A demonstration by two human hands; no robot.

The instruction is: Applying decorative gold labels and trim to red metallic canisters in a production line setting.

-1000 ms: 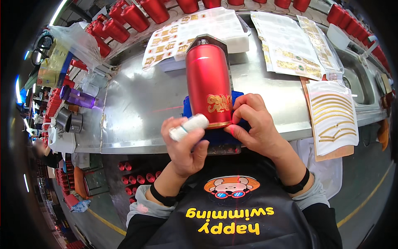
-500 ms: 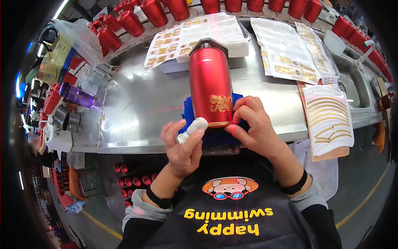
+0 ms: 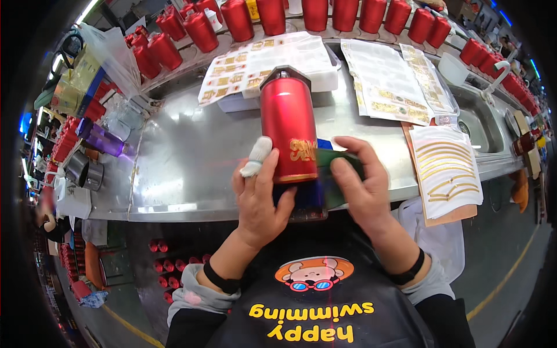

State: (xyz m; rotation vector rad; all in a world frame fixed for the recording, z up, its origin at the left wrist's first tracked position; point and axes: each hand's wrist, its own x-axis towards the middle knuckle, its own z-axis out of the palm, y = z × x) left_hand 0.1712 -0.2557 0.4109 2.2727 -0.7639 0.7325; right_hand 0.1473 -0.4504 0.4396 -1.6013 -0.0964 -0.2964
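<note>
A metallic red bottle [image 3: 287,124] lies on the bench with its base toward me, over a blue support that is mostly hidden. Gold lettering marks its lower right side, and a dark angular piece sits around its far end. My left hand [image 3: 258,194] grips the bottle near its base from the left, one finger wrapped in white cloth [image 3: 256,158]. Between the thumb and fingers of my right hand [image 3: 365,188] is a flat dark green scraper-like piece [image 3: 336,168], its edge against the bottle beside the gold lettering.
Sheets of gold transfers [image 3: 386,81] lie across the metal bench [image 3: 174,156]. A white sheet with gold curved strips [image 3: 445,165] rests on a brown board at the right, near a sink [image 3: 484,116]. Red bottles [image 3: 238,20] line the back. A purple bottle [image 3: 101,137] lies at the left.
My right hand has left the bottle's base edge and now holds the dark green piece against its side. My left hand has come round the bottle's left side. The view has shifted slightly.
</note>
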